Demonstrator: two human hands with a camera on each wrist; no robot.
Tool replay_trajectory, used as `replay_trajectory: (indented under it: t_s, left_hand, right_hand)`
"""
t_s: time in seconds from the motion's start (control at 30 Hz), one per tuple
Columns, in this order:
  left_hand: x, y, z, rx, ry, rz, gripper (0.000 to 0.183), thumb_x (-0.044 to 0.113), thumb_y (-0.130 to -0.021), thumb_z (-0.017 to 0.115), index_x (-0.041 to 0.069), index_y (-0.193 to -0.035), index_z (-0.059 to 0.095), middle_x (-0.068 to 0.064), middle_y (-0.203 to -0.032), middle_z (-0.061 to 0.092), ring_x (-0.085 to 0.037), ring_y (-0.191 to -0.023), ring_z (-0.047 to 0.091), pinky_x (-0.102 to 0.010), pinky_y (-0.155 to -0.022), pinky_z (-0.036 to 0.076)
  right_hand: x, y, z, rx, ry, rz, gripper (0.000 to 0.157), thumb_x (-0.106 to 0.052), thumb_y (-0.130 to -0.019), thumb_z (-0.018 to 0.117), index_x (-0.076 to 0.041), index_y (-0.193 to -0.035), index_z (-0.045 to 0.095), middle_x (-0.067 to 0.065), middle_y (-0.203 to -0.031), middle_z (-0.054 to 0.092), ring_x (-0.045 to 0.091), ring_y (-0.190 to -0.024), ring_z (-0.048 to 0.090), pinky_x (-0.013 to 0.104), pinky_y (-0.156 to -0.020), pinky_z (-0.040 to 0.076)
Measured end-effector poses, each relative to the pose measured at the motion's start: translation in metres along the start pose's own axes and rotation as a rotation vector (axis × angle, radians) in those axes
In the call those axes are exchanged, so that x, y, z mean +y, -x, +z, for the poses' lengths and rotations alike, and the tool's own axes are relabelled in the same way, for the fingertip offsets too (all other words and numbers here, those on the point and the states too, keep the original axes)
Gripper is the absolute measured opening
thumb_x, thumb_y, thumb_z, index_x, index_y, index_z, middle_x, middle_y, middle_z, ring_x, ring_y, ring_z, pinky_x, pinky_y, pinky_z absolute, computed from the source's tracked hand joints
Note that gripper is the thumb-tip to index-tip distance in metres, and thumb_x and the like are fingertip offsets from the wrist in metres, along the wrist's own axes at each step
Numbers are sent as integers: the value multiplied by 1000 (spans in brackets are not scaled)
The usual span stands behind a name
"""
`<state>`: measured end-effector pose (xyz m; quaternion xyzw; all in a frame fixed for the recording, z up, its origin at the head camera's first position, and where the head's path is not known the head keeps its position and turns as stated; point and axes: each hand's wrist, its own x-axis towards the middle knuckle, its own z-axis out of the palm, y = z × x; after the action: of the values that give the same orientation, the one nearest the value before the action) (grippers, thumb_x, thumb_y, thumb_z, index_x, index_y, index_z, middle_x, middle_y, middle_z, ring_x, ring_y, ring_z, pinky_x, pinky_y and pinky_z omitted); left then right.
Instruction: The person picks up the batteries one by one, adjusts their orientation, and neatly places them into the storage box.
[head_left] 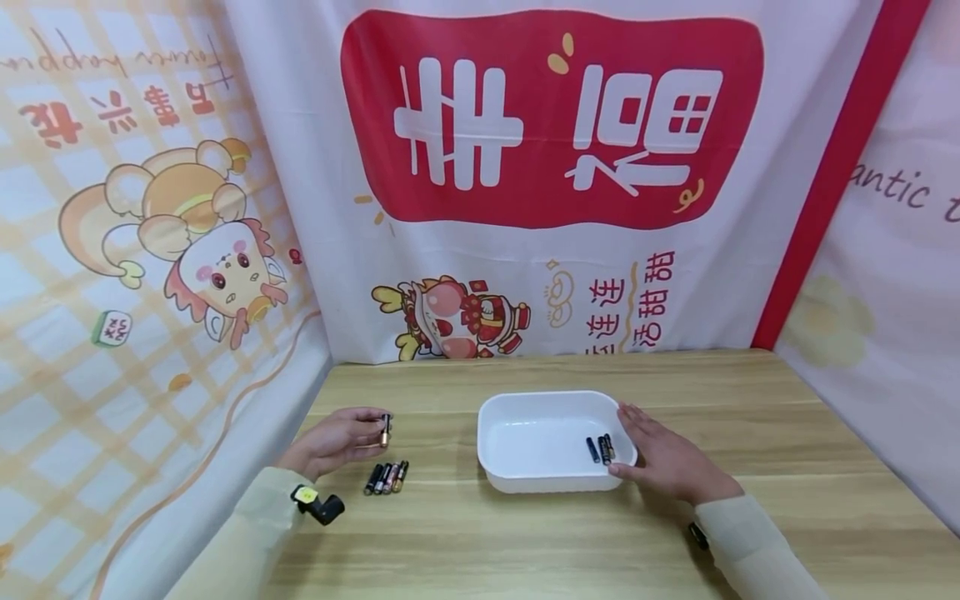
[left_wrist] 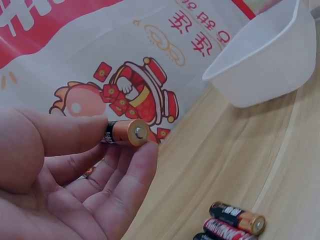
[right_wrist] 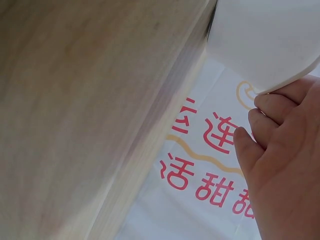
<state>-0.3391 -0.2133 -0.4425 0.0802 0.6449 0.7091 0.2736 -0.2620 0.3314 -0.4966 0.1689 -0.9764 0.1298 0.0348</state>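
Note:
My left hand (head_left: 347,437) pinches a black and copper AA battery (left_wrist: 129,133) between thumb and fingers, raised at the table's left. Its copper end with the metal nub faces the left wrist camera. Just below that hand several batteries (head_left: 386,477) lie side by side in a row, black, red and copper coloured. My right hand (head_left: 667,454) holds the right end of a white plastic basin (head_left: 536,482), with its thumb at the front corner and fingers along the outer side of the rim. Inside the basin, near that end, lie several dark batteries (head_left: 604,448).
The wood-grain table (head_left: 465,542) ends at a white printed cloth (head_left: 465,250) hanging behind it. More cloth hangs at the left and right sides. A black wrist mount (head_left: 321,505) sits at the left sleeve.

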Motion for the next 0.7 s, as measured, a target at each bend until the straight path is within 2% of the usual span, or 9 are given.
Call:
replay_trajectory:
  t_s: [0.17, 0.37, 0.53, 0.7]
  left_hand:
    - [0, -6, 7, -11, 36, 16, 22, 1, -99, 52, 1, -121, 55, -8, -100, 60, -21, -92, 63, -41, -94, 52]
    - [2, -10, 19, -11, 65, 27, 23, 2, -97, 56, 1, -121, 54, -9, -101, 60, -21, -92, 63, -45, -99, 48]
    - [3, -10, 28, -26, 78, 36, 23, 4, -96, 58, 2, -119, 54, -10, -101, 60, -22, -91, 64, -42, -94, 52]
    - [4, -17, 36, -16, 91, 29, 28, 3, -96, 59, 0, -122, 50, -10, -101, 60, -22, -91, 64, -41, -93, 53]
  right_hand:
    - [0, 1, 1, -3, -6, 7, 102, -74, -85, 49, -7, -155, 19, 8, -160, 17, 31, -145, 19, 52, -113, 27]
    - [-1, 3, 2, -1, -13, 1, 101, -73, -85, 50, -5, -154, 20, 10, -160, 18, 32, -144, 20, 52, -113, 28]
    - [-1, 3, 2, -1, -17, -7, 101, -73, -86, 50, -5, -154, 19, 11, -159, 19, 32, -144, 20, 53, -112, 29]
    - [2, 1, 3, 3, -1, 0, 101, -73, -86, 49, -6, -155, 19, 10, -160, 18, 31, -144, 19, 52, -113, 28]
